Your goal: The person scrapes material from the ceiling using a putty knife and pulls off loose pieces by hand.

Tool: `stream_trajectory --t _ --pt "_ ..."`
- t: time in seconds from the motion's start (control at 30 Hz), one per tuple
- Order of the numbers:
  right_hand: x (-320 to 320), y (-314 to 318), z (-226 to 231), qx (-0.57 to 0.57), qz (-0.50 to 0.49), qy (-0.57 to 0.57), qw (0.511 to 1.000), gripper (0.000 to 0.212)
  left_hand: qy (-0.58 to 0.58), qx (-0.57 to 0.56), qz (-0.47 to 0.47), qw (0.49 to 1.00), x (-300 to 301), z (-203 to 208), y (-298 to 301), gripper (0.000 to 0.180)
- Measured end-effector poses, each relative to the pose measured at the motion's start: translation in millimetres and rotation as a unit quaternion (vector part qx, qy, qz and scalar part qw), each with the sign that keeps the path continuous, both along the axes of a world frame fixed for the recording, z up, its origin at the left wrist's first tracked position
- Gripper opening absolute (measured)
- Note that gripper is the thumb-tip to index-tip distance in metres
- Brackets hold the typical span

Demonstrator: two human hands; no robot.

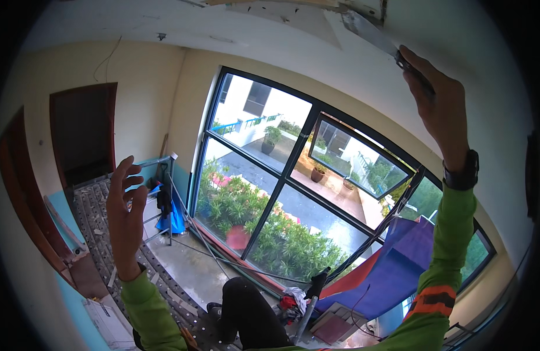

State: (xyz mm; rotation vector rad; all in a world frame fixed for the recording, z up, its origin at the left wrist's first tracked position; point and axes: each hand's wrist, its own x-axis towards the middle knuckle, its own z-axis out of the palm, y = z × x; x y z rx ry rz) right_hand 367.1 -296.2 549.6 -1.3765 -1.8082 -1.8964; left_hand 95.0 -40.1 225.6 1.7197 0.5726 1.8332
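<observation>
My right hand (438,96) is raised high at the right, closed around the black handle of a knife (372,34) with a broad grey blade. The blade slants up and left to the white ceiling (270,29), its tip close beside the broken edge of a ceiling opening (357,7); whether it touches, I cannot tell. At the left my left hand (126,213) is held up in the air, fingers loosely bent and apart, with nothing in it.
Perforated metal planks (121,245) run along the left toward a dark doorway (84,131). Large black-framed windows (280,181) face me, one pane tilted outward. Metal poles, a blue-purple sheet (392,266) and a bundle of cloth (293,304) lie low ahead. A wire (109,58) dangles from the ceiling.
</observation>
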Motion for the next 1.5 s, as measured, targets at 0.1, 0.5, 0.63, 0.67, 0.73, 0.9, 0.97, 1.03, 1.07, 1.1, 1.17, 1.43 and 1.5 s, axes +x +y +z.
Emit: stream_trajectory --t 0.1,0.5,0.63,0.67,0.73,0.9,0.97,1.03,1.07,1.1,1.17,1.43,1.5 --pt "-1 -1 3 -0.005 0.010 0.068 0.998 0.031 0.000 0.002 0.013 1.000 0 2 -2 0.046" --pt "12 -1 3 -0.014 0.018 0.060 0.998 0.031 0.000 0.001 0.015 1.000 -9 1 1 0.046" --pt "10 4 3 -0.016 0.030 0.089 0.995 0.030 -0.028 -0.013 0.027 0.999 -11 1 3 0.047" --pt "7 6 1 -0.013 0.022 0.090 0.996 0.031 -0.028 -0.014 0.025 0.999 -11 0 6 0.047" --pt "8 6 -1 -0.010 0.014 0.092 0.996 0.031 0.000 -0.006 0.031 1.000 -11 -2 10 0.047" --pt "14 6 8 -0.010 0.035 0.061 0.997 0.031 0.014 -0.008 0.049 0.999 -7 0 5 0.046" --pt "18 4 8 -0.014 0.037 0.068 0.997 0.030 0.012 -0.011 0.047 0.999 -5 -4 8 0.046" --pt "21 4 9 -0.014 0.042 0.069 0.997 0.030 0.023 -0.017 0.034 0.999 -1 -2 9 0.046" --pt "24 3 10 -0.011 0.050 0.055 0.997 0.030 0.021 -0.014 0.036 0.999 0 0 8 0.046" --pt "25 2 12 -0.008 0.058 0.042 0.997 0.030 0.010 -0.008 0.039 0.999 1 1 6 0.046" --pt "21 5 8 -0.010 0.048 0.051 0.997 0.030 0.008 -0.006 0.042 0.999 -3 -3 8 0.047" --pt "17 12 11 -0.026 0.038 0.038 0.998 0.029 -0.001 -0.023 0.030 0.999 -8 -8 16 0.048" --pt "20 6 10 -0.015 0.037 0.053 0.998 0.029 0.013 -0.022 0.042 0.999 -6 -5 15 0.048"
